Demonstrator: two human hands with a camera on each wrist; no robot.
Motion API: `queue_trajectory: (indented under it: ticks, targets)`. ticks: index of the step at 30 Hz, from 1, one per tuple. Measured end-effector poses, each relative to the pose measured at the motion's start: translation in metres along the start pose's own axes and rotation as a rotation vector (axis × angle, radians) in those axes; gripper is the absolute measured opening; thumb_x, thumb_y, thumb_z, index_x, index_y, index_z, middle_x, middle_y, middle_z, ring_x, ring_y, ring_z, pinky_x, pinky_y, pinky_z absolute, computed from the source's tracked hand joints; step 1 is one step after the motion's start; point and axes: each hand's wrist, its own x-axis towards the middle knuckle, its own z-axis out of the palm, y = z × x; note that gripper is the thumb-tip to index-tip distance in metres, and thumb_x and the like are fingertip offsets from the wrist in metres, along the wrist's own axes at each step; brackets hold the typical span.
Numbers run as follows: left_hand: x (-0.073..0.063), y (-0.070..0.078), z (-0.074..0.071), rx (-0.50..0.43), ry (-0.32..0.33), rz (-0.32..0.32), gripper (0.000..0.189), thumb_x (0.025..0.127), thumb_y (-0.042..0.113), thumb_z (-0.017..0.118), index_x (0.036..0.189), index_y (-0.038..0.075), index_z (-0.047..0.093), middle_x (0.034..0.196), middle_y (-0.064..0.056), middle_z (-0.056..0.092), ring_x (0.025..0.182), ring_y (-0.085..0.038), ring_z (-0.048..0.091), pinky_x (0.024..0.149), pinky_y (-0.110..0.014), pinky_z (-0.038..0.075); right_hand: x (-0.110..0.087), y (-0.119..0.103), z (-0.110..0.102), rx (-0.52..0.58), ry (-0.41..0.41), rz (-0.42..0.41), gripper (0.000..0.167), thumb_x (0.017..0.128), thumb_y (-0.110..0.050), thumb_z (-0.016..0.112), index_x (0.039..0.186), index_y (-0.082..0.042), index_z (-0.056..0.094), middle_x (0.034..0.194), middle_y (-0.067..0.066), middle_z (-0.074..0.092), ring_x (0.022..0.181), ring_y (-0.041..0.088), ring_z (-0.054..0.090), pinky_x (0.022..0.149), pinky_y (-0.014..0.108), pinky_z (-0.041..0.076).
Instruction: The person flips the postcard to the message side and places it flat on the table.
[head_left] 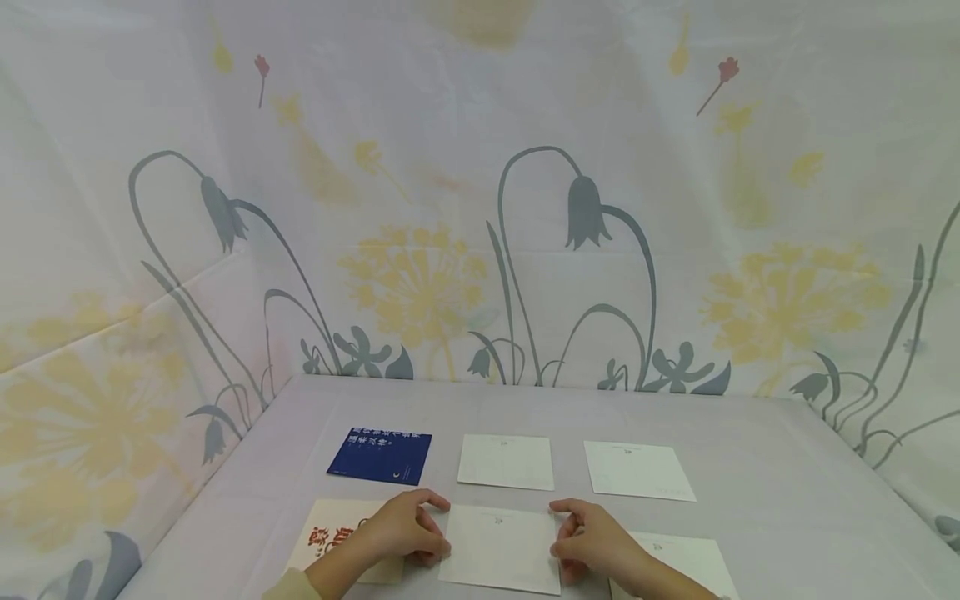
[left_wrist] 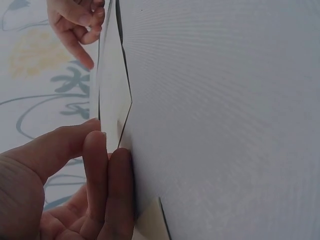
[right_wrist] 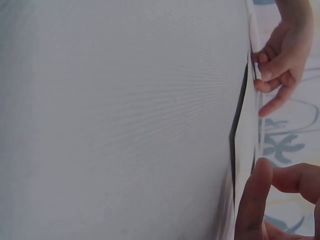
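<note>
A blank white card (head_left: pixel 499 550) with a small grey mark near its top edge lies on the table between the two hands. The left hand (head_left: pixel 414 529) is at its left edge, thumb and forefinger spread along that side. In the left wrist view, the fingertips (left_wrist: pixel 94 145) of this hand come right up to the card's edge (left_wrist: pixel 114 92). Opposite, the right hand (head_left: pixel 592 542) has its bent fingers at the right edge. In the right wrist view, a fingertip (right_wrist: pixel 262 170) overlaps the near end of the card (right_wrist: pixel 243 135).
Behind lie a dark blue card (head_left: pixel 381 457) with white characters and two white cards (head_left: pixel 506 462), (head_left: pixel 640 471). A cream card (head_left: pixel 315 533) with red characters lies partly under the left hand's outline. Another white card (head_left: pixel 686 562) is beside the right forearm. Flower-printed cloth (head_left: pixel 480 250) surrounds the table.
</note>
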Motion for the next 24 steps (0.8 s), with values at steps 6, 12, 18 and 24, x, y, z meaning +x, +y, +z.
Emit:
queue_trajectory:
  ticks: [6, 12, 18, 24]
  targets:
    - [-0.001, 0.000, -0.004, -0.033, 0.016, 0.000, 0.047, 0.072, 0.004, 0.076, 0.114, -0.002, 0.057, 0.073, -0.005, 0.061, 0.058, -0.018, 0.063, 0.054, -0.031, 0.053, 0.003, -0.003, 0.000, 0.072, -0.011, -0.042, 0.062, 0.075, 0.005, 0.065, 0.128, 0.019, 0.036, 0.077, 0.007, 0.050, 0.062, 0.016, 0.057, 0.057, 0.032, 0.054]
    - [0.001, -0.003, -0.014, -0.079, 0.027, 0.013, 0.048, 0.073, 0.005, 0.076, 0.116, -0.004, 0.056, 0.076, -0.006, 0.061, 0.061, -0.020, 0.064, 0.057, -0.033, 0.054, 0.009, -0.008, 0.003, 0.126, -0.032, -0.065, 0.065, 0.075, 0.004, 0.066, 0.130, 0.017, 0.035, 0.079, 0.008, 0.050, 0.063, 0.017, 0.058, 0.058, 0.033, 0.055]
    - [0.003, -0.006, -0.023, -0.139, 0.026, 0.029, 0.052, 0.075, 0.005, 0.075, 0.120, -0.006, 0.053, 0.080, -0.007, 0.061, 0.065, -0.020, 0.063, 0.060, -0.035, 0.055, 0.016, -0.014, 0.007, 0.140, -0.043, -0.074, 0.064, 0.076, 0.003, 0.065, 0.131, 0.015, 0.035, 0.081, 0.009, 0.050, 0.066, 0.018, 0.058, 0.059, 0.033, 0.055]
    - [0.005, -0.007, -0.033, -0.144, 0.034, 0.055, 0.055, 0.076, 0.009, 0.076, 0.123, -0.005, 0.052, 0.084, -0.008, 0.060, 0.069, -0.020, 0.064, 0.061, -0.034, 0.055, 0.024, -0.018, 0.014, 0.142, -0.047, -0.105, 0.064, 0.076, 0.004, 0.064, 0.132, 0.015, 0.035, 0.081, 0.009, 0.051, 0.066, 0.018, 0.057, 0.060, 0.035, 0.055]
